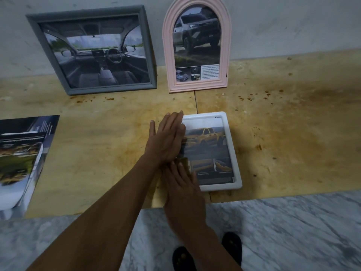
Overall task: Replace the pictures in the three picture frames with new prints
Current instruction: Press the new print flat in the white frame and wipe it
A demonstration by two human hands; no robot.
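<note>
While both hands lie flat, fingers straight, left hand (168, 139) and right hand (182, 184) press the yellow-truck print (209, 151) | print sits inside white rectangular plastic frame (233, 151) | frame flat on stained wooden table (293, 133).

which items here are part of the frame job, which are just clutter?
Job: white frame under left hand and right hand; grey frame; pink arched frame; stack of prints.
Lying about: brown crumbs on the wooden board.
</note>
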